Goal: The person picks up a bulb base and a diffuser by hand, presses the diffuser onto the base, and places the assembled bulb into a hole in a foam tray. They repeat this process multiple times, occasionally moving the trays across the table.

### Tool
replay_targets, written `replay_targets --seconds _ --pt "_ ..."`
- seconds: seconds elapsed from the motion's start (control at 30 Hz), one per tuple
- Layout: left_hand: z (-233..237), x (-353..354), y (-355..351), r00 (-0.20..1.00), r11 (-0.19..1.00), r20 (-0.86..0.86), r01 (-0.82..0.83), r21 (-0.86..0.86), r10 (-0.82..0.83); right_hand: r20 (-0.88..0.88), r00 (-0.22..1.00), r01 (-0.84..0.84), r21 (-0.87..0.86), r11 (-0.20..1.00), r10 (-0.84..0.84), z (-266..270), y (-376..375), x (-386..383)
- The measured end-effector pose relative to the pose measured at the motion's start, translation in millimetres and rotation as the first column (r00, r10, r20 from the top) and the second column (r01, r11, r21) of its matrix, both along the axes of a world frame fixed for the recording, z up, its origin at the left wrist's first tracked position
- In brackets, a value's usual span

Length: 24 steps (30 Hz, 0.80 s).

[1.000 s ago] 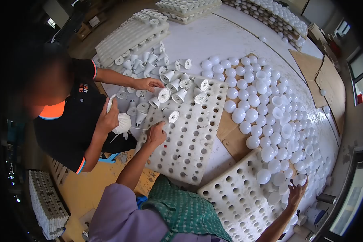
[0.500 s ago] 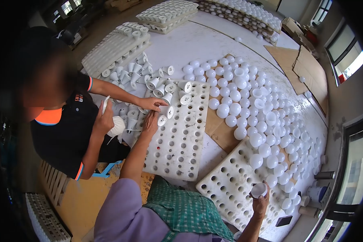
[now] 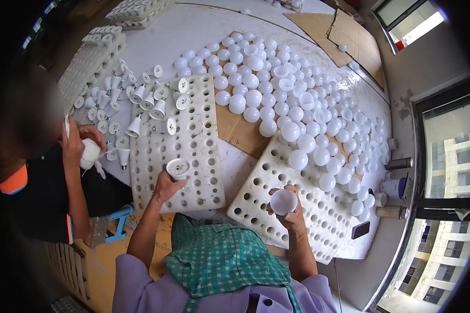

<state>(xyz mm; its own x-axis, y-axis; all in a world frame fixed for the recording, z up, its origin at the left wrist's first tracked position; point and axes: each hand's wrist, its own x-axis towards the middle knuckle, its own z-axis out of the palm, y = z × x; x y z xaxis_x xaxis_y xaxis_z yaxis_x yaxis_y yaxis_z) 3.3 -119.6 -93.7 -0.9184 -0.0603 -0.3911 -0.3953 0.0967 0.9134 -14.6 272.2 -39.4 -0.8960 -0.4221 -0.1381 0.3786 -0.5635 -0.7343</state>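
Observation:
My left hand [image 3: 167,189] is closed around a white bulb base [image 3: 177,167], its round face with small parts turned upward. It is above the left foam board [image 3: 209,96], which has rows of holes. In my right hand [image 3: 293,220] is a white bulb cover [image 3: 284,202], its open rim facing up, above the right foam board [image 3: 253,201]. Several other bulb bases [image 3: 157,110] lie at the left board's far end and beside it. Past my right hand, many round white bulb covers [image 3: 253,98] are spread over cardboard [image 3: 240,133] and the table.
A co-worker sits at the left, hands near a white bundle [image 3: 90,154]. Stacked foam trays [image 3: 89,65] stand at the far left. A phone [image 3: 360,230] lies near the right table edge, with cylindrical containers [image 3: 398,163] behind it. Cardboard sheets [image 3: 356,37] lie at the far right.
My left hand has come away from the pile near the co-worker, bringing a bulb base back over the board. My right hand has moved left with the cover. The view has turned rightward.

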Motion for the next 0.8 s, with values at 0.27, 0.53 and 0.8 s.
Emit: replay_targets --seconds 0.27,0.53,0.8 --pt "49.5 5.4 122.0 0.935 0.785 -0.133 0.349 0.511 -0.329 -0.074 0.988 -0.111 0.246 0.963 0.133 6.1 -27.3 -0.9" --pt "59.8 3.7 131.9 0.824 0.724 -0.177 0.56 0.404 -0.539 -0.051 0.987 -0.13 0.272 0.953 0.149 2.7 -25.0 10.0" --pt "65.1 3.3 123.6 0.753 0.754 -0.159 0.654 0.068 -0.638 -0.197 0.914 -0.161 0.625 0.764 0.354 23.8 -25.5 10.5"
